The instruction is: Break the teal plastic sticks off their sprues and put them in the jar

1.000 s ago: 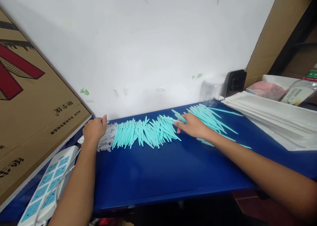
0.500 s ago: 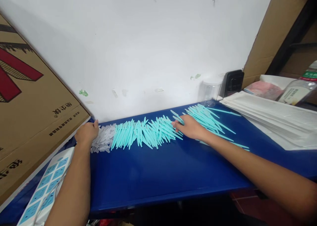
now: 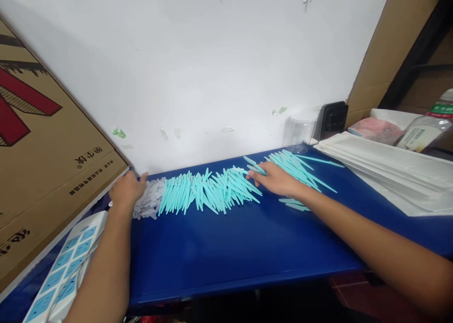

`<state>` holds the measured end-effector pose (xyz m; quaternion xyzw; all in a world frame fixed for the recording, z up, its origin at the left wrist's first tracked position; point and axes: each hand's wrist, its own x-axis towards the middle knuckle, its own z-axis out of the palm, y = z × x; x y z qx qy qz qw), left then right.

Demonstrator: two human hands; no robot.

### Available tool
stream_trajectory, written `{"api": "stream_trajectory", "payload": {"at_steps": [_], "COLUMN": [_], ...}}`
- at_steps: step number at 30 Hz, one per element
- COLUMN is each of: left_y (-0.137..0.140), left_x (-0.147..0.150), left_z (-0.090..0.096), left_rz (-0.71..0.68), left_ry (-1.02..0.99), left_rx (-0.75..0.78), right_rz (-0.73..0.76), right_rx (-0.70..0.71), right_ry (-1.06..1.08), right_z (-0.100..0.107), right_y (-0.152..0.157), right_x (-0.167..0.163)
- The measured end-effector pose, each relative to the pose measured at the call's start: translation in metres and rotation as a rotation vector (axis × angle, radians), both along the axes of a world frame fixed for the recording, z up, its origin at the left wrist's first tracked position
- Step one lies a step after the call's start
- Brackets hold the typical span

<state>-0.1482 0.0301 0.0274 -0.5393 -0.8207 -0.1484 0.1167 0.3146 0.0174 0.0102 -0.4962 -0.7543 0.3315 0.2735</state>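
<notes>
Your right hand [image 3: 276,178] is closed, pinching turquoise sticks [image 3: 252,163] between thumb and fingers, at the right end of the turquoise row [image 3: 212,193] along the back edge of the blue worktop [image 3: 226,252]. A second turquoise pile [image 3: 290,167] lies beyond your right wrist. Your left hand [image 3: 126,190] is near the back left corner, beside the grey pieces [image 3: 150,200] (I can't tell whether it grips anything; its fingers are mostly hidden).

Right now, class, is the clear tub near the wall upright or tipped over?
Upright: the clear tub stands on the blue table, its pale top uppermost.
</notes>
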Motion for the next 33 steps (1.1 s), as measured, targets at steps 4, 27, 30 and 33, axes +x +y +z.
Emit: {"api": "stream_trajectory", "payload": {"at_steps": [4, 27, 30, 33], "left_y": [-0.013, -0.068, -0.067, -0.068], "left_x": [0.092, 0.21, 0.21, 0.209], "left_z": [-0.006, -0.034, -0.031, -0.029], "left_rz": [-0.464, -1.319, -1.352, -1.352], "left_ry": [-0.112, -0.632, -0.645, -0.613], "left_rx": [0.136, -0.164, -0.159, -0.142], "right_rz": [0.23, 0.739, 0.77, 0.726], "right_rx": [0.002, -0.247, -0.268, -0.323], "right_ry": [0.095, 0.125, 0.151, 0.217], "right_z": [0.0, -0.003, -0.003, -0.005], "right_y": [-0.006, -0.035, -0.037, -0.04], "right_x": [-0.003, -0.02, -0.019, -0.022]}}
